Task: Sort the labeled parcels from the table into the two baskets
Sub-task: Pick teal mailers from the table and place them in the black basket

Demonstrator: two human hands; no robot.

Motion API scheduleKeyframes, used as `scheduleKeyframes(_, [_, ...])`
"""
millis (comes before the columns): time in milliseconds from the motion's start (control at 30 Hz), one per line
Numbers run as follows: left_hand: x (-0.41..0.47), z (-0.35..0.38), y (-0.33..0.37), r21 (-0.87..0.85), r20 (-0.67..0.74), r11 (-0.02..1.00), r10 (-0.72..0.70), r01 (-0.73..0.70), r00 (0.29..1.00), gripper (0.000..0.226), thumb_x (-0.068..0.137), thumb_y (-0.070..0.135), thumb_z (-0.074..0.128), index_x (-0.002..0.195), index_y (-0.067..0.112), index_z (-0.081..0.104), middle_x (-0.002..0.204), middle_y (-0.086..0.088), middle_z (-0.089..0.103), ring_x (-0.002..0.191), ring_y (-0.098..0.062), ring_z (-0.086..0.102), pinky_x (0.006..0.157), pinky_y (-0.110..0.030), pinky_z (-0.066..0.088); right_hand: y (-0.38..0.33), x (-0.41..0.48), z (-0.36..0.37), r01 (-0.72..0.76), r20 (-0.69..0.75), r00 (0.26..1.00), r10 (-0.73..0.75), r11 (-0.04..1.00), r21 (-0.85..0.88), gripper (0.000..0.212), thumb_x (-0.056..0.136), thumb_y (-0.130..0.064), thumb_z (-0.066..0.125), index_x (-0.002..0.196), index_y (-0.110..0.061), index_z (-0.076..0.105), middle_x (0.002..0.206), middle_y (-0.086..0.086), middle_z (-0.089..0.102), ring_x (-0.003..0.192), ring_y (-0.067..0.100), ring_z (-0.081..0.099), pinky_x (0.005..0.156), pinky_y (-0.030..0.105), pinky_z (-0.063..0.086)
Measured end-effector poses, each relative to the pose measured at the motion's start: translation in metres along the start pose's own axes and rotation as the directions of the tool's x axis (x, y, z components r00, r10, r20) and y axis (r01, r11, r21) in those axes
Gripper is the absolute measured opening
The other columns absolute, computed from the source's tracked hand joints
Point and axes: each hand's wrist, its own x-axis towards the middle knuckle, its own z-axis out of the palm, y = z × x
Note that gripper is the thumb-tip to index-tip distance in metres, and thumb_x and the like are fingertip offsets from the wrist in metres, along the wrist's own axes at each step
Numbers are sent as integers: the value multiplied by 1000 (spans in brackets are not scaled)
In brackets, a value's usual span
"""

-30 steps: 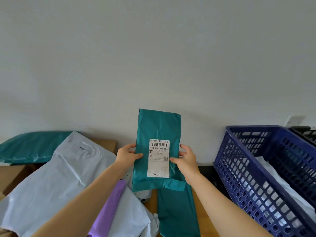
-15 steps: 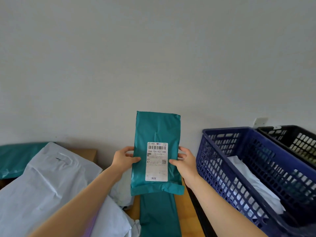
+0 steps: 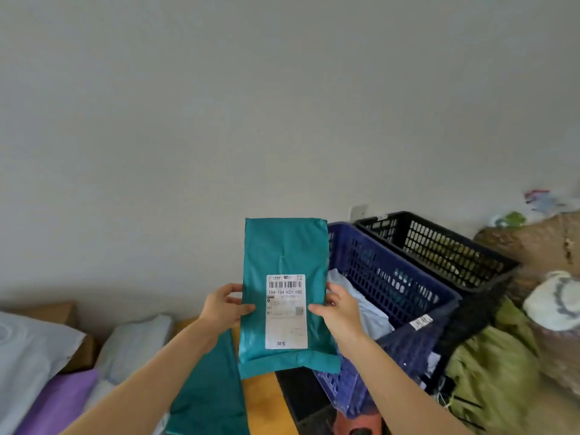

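**Findings, left to right.** At the left edge of the worktop (image 3: 260,400), pale parcels (image 3: 31,350) and a purple parcel (image 3: 56,397) are noted unsorted. A second green parcel (image 3: 207,394) lies flat near the right edge. A green parcel (image 3: 284,252) is held upright in the air about that right edge, with its label (image 3: 286,312) facing the camera. It is pinched at one side by the left hand (image 3: 224,306) and at the other by the right hand (image 3: 337,309). Each grip is closed on the parcel, thumb on the front. Off the right edge stand the blue basket (image 3: 408,296), with a pale packet (image 3: 370,312) inside, and the black basket (image 3: 439,243) just beside it.

**Risk.** The film looks slick and only the sides are held, so slippage is judged possible. Because the baskets adjoin, a loose throw could land in the wrong one or catch a rim.

**Label.** A barcode and "104-104-H21-080" are read, and a square code is seen. The smaller print is not legible.
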Motion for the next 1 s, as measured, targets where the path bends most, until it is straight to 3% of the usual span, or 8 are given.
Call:
scheduleKeyframes(133, [-36,59,-8,-11,46,1000,-20,20,999,34,79,-6,72,105,12,61,105,-17,66,86,-25,68,56,-25,55,2,-38,-64,11,-71,997,-11,1000,-6,42,78,11,68,107,-19,60,95,-2,71,83,6,67,61,13,51])
scheduleKeyframes(333, [-74,146,-10,73,138,997,-24,14,990,39,79,0,74,111,15,57,106,-14,62,96,-29,65,78,-37,58,7,-79,-152,33,-208,977,-40,999,-37,40,75,16,66,102,-13,60,88,-2,71,79,5,66,58,12,50])
scheduleKeyframes(367, [-77,161,-8,92,155,996,-21,7,988,37,79,2,74,108,18,57,103,-11,63,93,-26,65,78,-37,59,7,-83,-166,36,-235,971,-44,999,-39,41,75,16,66,104,-12,58,88,-2,69,79,5,65,58,11,49])
scheduleKeyframes(467, [-83,206,1,117,203,993,5,-30,979,31,80,2,73,96,23,57,93,-6,63,79,-17,65,54,-22,56,9,-90,-208,31,-316,948,-43,999,-43,44,75,15,67,108,-13,55,88,-5,64,80,4,62,55,8,47])
scheduleKeyframes(533, [-81,234,7,103,238,994,20,-46,971,31,80,-3,72,92,22,58,92,-7,64,76,-16,65,47,-18,53,10,-89,-233,30,-361,931,-45,998,-48,45,76,14,68,110,-13,54,88,-6,63,79,4,61,55,8,47])
scheduleKeyframes(767, [-50,318,16,137,362,989,7,-60,932,30,80,-4,72,104,10,61,91,-12,69,78,-22,71,62,-29,58,20,-56,-309,-19,-449,894,-8,998,-57,46,77,11,69,114,-10,54,99,6,66,80,9,62,61,15,50])
scheduleKeyframes(900, [-12,368,25,150,407,987,-4,-62,913,33,81,-4,71,110,9,60,102,-16,67,87,-26,69,61,-27,55,28,-16,-349,-41,-467,884,4,997,-69,47,79,7,70,117,-14,52,89,-12,59,77,-1,57,50,7,45])
scheduleKeyframes(1000, [19,408,32,130,411,990,-9,-49,912,31,81,-6,71,105,10,60,99,-16,69,78,-21,70,55,-23,54,30,23,-380,-58,-482,876,2,993,-102,49,79,7,70,122,-9,52,89,-13,56,78,-1,55,50,5,44])
